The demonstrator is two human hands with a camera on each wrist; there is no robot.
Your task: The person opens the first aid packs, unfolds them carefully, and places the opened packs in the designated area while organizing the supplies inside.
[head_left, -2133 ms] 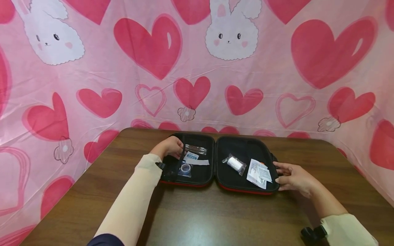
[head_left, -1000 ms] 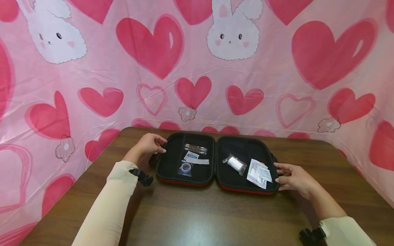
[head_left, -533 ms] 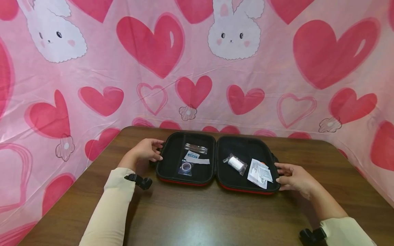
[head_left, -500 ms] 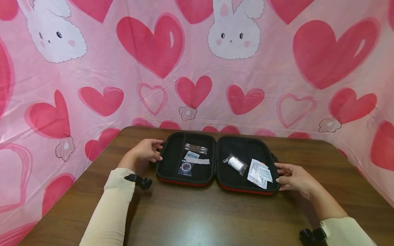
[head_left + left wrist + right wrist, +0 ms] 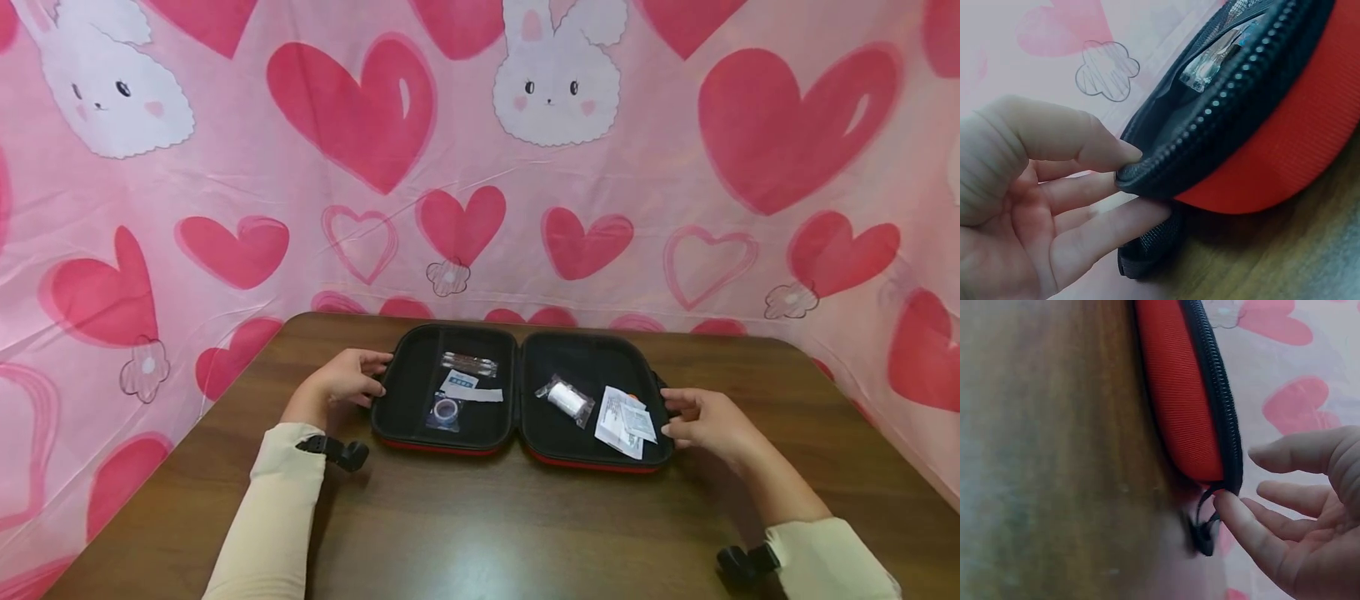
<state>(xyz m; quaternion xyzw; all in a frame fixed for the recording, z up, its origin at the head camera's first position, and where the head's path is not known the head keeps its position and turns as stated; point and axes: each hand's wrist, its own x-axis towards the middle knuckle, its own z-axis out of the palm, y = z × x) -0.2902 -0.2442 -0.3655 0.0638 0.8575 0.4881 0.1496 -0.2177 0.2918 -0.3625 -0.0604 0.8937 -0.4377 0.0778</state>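
An open black zippered case (image 5: 405, 375) with red outer sides lies spread flat on the table. My left hand (image 5: 343, 379) pinches the rim of its left half. In the left wrist view, thumb and fingers grip the zipper edge above the red side (image 5: 1272, 150). At the right half's outer edge is my right hand (image 5: 708, 421); in the right wrist view one extended finger touches the zipper corner by a black cord (image 5: 1202, 528), with the other fingers apart from it. Inside the left half lie packaged swabs (image 5: 470, 365), a small blue-and-white packet (image 5: 459, 381) and a tape roll (image 5: 446, 411).
A wrapped white bandage roll (image 5: 566, 400) and white paper packets (image 5: 626, 422) lie in the right half. A white strip (image 5: 480, 395) crosses the left half's contents. The wooden table (image 5: 487, 525) extends towards me; a pink heart-and-rabbit cloth (image 5: 465, 100) hangs behind it.
My left hand has left the dark flap inside the left half, moved outward to the left edge and taken hold of the rim. The right hand stays at the right edge.
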